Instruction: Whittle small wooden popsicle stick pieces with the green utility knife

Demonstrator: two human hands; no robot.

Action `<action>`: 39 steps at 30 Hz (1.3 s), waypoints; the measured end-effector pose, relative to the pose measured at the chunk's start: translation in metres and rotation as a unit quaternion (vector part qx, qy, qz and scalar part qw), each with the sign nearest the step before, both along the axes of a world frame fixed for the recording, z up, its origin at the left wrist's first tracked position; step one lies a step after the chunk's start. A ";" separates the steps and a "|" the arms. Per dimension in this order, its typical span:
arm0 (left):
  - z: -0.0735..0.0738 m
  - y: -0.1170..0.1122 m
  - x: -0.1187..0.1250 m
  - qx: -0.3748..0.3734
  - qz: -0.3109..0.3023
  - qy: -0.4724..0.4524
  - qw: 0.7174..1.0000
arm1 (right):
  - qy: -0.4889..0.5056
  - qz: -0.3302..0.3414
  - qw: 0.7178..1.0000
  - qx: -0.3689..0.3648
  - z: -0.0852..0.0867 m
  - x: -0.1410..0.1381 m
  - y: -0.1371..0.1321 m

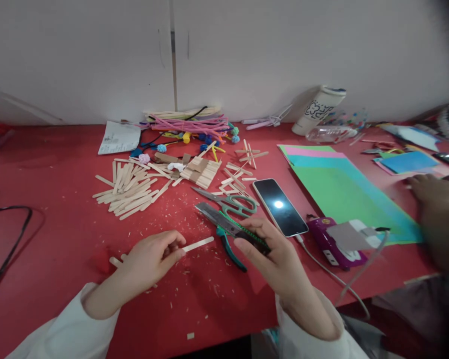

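My left hand [155, 257], closed, pinches a wooden craft stick [198, 245] whose free end points right. In my right hand [275, 254] is a utility knife [232, 228], its blade extended toward the upper left, above the stick. Just beneath the knife lies a green-handled cutting tool [230, 249], partly covered. Scissors [230, 201] with grey-green handles rest behind it. A loose pile of craft sticks [130, 187] spreads out at the back left, and a banded bundle of sticks [201, 171] is beside it. Small wood shavings are scattered around my hands.
A phone [280, 207] on a cable and a purple power strip [331, 242] lie to the right. Beyond them are coloured paper sheets [344, 184] and another person's hand [437, 199]. Pipe cleaners [189, 123], a tilted tumbler [318, 110] and a bottle [329, 133] line the wall.
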State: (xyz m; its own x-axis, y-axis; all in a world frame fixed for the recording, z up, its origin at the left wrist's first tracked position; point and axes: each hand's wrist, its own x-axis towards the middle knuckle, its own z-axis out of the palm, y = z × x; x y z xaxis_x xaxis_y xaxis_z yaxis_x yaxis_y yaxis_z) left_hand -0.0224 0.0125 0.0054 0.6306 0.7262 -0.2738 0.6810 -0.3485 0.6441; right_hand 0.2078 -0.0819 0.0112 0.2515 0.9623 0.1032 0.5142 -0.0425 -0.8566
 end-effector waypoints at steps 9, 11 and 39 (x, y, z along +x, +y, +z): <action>-0.001 0.001 0.003 0.031 -0.034 0.046 0.998 | -0.006 -0.008 0.999 -0.042 -0.012 0.013 -0.037; -0.001 0.000 0.003 0.045 -0.045 0.045 0.997 | -0.054 -0.012 0.998 -0.017 -0.012 0.013 -0.041; -0.006 -0.013 0.005 0.208 -0.132 0.057 0.967 | 0.232 -0.139 0.961 -0.057 -0.028 -0.005 -0.063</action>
State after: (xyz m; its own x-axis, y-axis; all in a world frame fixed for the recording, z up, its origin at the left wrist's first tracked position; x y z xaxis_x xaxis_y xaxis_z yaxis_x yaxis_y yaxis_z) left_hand -0.0171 -0.0001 -0.0007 0.7926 0.6056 -0.0706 0.5904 -0.7334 0.3368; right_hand 0.2028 -0.1450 -0.0163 0.4949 0.8492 -0.1841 0.0334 -0.2303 -0.9725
